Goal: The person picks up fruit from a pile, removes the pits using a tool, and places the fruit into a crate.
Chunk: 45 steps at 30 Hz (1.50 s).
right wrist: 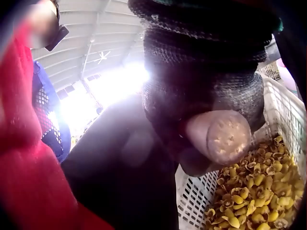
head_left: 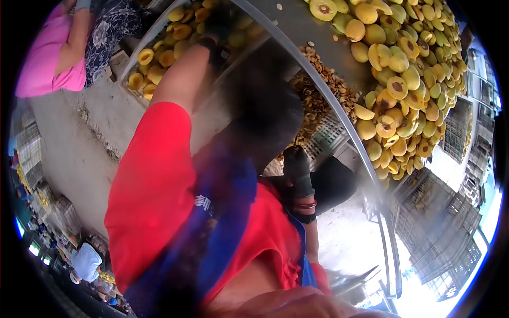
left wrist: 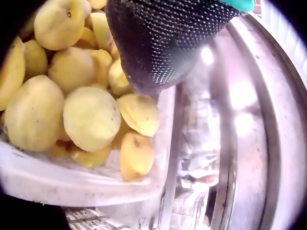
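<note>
Gloved hands among halved yellow fruit
Black-gloved left hand (left wrist: 163,43) rests on the yellow fruit halves (left wrist: 91,117) in a white tray (left wrist: 72,184), grip unclear; black-gloved right hand (right wrist: 201,105) hangs above a white slatted crate (right wrist: 283,115) of pits (right wrist: 249,196), grip unclear.

Two gloved hands: left (head_left: 214,29), right (head_left: 297,169). Two crates: fruit (head_left: 124,74), pits (head_left: 326,135). Halved fruit (head_left: 403,79) uncountable, 1 o'clock.

Halved fruit (head_left: 403,79) lies heaped on the metal table (head_left: 307,26), a crate of pits (head_left: 318,106) sits below its rim, and the left hand (head_left: 214,26) reaches into a tray of fruit (head_left: 159,58) beyond.
</note>
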Tool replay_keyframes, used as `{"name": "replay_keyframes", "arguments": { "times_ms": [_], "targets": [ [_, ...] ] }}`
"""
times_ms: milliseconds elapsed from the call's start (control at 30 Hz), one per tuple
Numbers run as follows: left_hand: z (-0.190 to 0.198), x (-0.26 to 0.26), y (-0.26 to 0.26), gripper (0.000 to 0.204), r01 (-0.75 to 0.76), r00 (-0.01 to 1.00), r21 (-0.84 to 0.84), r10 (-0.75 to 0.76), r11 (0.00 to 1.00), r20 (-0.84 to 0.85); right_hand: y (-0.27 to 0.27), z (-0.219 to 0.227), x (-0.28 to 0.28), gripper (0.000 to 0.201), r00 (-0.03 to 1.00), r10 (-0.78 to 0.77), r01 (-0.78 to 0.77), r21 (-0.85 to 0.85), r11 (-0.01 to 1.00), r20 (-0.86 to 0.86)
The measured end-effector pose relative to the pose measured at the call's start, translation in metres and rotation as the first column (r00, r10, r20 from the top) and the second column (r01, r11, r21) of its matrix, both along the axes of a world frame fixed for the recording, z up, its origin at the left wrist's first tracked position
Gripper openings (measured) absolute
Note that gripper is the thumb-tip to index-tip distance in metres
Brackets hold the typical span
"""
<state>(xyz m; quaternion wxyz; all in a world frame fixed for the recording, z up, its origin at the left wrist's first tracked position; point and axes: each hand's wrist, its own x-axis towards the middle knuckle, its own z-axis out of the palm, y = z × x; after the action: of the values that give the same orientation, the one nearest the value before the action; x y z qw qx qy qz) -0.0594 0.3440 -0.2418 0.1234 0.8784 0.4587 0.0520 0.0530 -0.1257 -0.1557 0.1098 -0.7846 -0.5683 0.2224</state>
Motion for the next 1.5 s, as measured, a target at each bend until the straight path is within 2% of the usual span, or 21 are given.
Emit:
{"name": "replay_keyframes", "arguments": {
  "times_ms": [100, 167, 233, 267, 333, 400, 467, 500, 567, 633, 667, 733, 1000, 1067, 1100, 1167, 1200, 1333, 1400, 1467, 1500],
  "targets": [
    [-0.049, -0.008, 0.007, 0.035, -0.029, 0.999, 0.018, 0.028, 0.999, 0.020, 0.004, 0.007, 0.002, 0.008, 0.997, 0.070, -0.070, 0.003, 0.998, 0.037],
    [-0.054, -0.010, 0.005, 0.036, -0.053, 0.994, -0.012, 0.054, 0.999, 0.091, 0.002, 0.005, 0.001, 0.010, 0.946, -0.235, 0.208, -0.139, 0.968, -0.224],
    [-0.016, -0.012, -0.014, 0.036, -0.085, 0.972, -0.082, 0.101, 0.993, 0.215, -0.010, -0.014, 0.003, 0.013, 0.902, -0.316, 0.276, -0.169, 0.946, -0.295],
    [-0.018, -0.015, -0.011, 0.039, -0.108, 0.976, -0.010, 0.107, 0.994, 0.190, -0.017, -0.022, 0.003, 0.015, 0.935, -0.248, 0.227, -0.110, 0.968, -0.253],
    [-0.034, -0.025, 0.006, 0.048, -0.145, 0.981, 0.133, 0.125, 0.980, 0.145, -0.023, -0.027, 0.001, 0.017, 0.895, -0.319, 0.289, -0.138, 0.947, -0.312],
    [-0.105, -0.035, 0.065, 0.049, -0.300, 0.927, 0.416, 0.160, 0.858, 0.338, -0.024, -0.026, 0.000, 0.018, 0.768, -0.468, 0.397, -0.250, 0.883, -0.437],
    [-0.104, -0.040, 0.091, 0.050, -0.380, 0.915, 0.434, 0.265, 0.817, 0.304, -0.036, -0.035, 0.004, 0.018, 0.786, -0.404, 0.356, -0.191, 0.915, -0.468],
    [-0.064, -0.044, 0.098, 0.050, -0.386, 0.922, 0.327, 0.354, 0.863, 0.155, -0.034, -0.032, 0.004, 0.018, 0.794, -0.374, 0.342, -0.156, 0.927, -0.479],
    [-0.040, -0.047, 0.106, 0.050, -0.397, 0.917, 0.184, 0.395, 0.899, 0.046, -0.019, -0.010, -0.001, 0.018, 0.770, -0.369, 0.356, -0.129, 0.925, -0.520],
    [-0.037, -0.051, 0.110, 0.049, -0.373, 0.923, 0.122, 0.355, 0.920, 0.146, -0.011, -0.002, -0.002, 0.017, 0.785, -0.366, 0.341, -0.145, 0.929, -0.500],
    [-0.036, -0.050, 0.113, 0.045, -0.305, 0.947, -0.040, 0.307, 0.952, 0.096, -0.009, -0.002, -0.001, 0.017, 0.830, -0.333, 0.297, -0.150, 0.943, -0.448],
    [-0.036, -0.048, 0.115, 0.045, -0.229, 0.969, -0.113, 0.237, 0.967, 0.068, -0.008, -0.009, 0.003, 0.018, 0.855, -0.308, 0.267, -0.156, 0.951, -0.417],
    [-0.057, -0.035, 0.099, 0.042, -0.159, 0.987, 0.001, 0.159, 0.987, 0.020, 0.005, -0.005, 0.002, 0.020, 0.919, -0.304, 0.216, -0.327, 0.920, -0.249],
    [-0.068, -0.031, 0.103, 0.042, -0.150, 0.989, 0.006, 0.150, 0.989, 0.001, 0.016, 0.003, -0.006, 0.019, 0.713, -0.526, 0.403, -0.343, 0.848, -0.463],
    [-0.071, -0.027, 0.105, 0.042, -0.146, 0.989, -0.001, 0.146, 0.989, -0.002, 0.022, 0.009, -0.014, 0.018, 0.426, -0.615, 0.556, -0.345, 0.756, -0.663],
    [-0.071, -0.026, 0.109, 0.041, -0.136, 0.991, -0.012, 0.136, 0.991, -0.002, 0.045, 0.047, -0.016, 0.023, 0.169, -0.636, 0.586, -0.442, 0.679, -0.753],
    [-0.064, -0.026, 0.112, 0.041, -0.121, 0.992, -0.030, 0.122, 0.992, 0.022, 0.069, 0.083, -0.014, 0.028, 0.245, -0.666, 0.494, -0.500, 0.711, -0.705],
    [-0.026, -0.037, 0.110, 0.040, -0.076, 0.973, -0.031, 0.081, 0.997, 0.214, 0.076, 0.105, -0.009, 0.043, 0.534, -0.498, 0.309, -0.390, 0.867, -0.683],
    [0.008, -0.045, 0.097, 0.035, -0.290, 0.875, 0.198, 0.176, 0.937, 0.451, 0.077, 0.111, -0.006, 0.045, 0.560, -0.521, 0.280, -0.445, 0.851, -0.644],
    [0.059, -0.048, 0.076, 0.032, -0.474, 0.729, 0.444, 0.056, 0.760, 0.682, 0.065, 0.107, -0.008, 0.045, 0.615, -0.469, 0.301, -0.360, 0.883, -0.635],
    [0.089, -0.038, 0.068, 0.031, -0.462, 0.698, 0.509, -0.056, 0.726, 0.714, 0.046, 0.086, -0.011, 0.045, 0.679, -0.371, 0.313, -0.206, 0.927, -0.634]
  ]
}}
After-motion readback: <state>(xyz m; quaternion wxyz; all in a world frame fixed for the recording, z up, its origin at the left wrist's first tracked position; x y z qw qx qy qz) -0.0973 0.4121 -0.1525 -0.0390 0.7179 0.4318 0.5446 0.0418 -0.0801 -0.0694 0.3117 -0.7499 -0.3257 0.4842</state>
